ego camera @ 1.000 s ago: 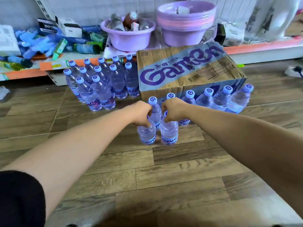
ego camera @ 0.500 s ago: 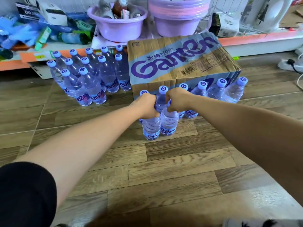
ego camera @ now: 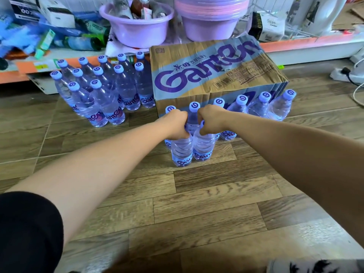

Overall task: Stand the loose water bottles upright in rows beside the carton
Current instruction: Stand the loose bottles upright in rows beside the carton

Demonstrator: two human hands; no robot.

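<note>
A cardboard carton (ego camera: 214,71) with purple lettering lies on the wood floor. Along its front side stands a row of several clear water bottles with pale blue caps (ego camera: 262,106). My left hand (ego camera: 175,124) grips the neck of one upright bottle (ego camera: 182,151) in front of that row. My right hand (ego camera: 211,121) grips the neck of a second upright bottle (ego camera: 203,147) touching the first. Both caps are hidden under my fists. Left of the carton stands a block of several more upright bottles (ego camera: 102,89).
A low shelf (ego camera: 315,41) runs behind the carton, holding two purple basins (ego camera: 137,26), boxes and blue packets. A white power strip (ego camera: 346,74) with cables lies on the floor at the right. Wood floor (ego camera: 197,203) stretches toward me.
Both hands moved the two held bottles forward, closer to the row in front of the carton. The camera view came nearer and tilted down slightly.
</note>
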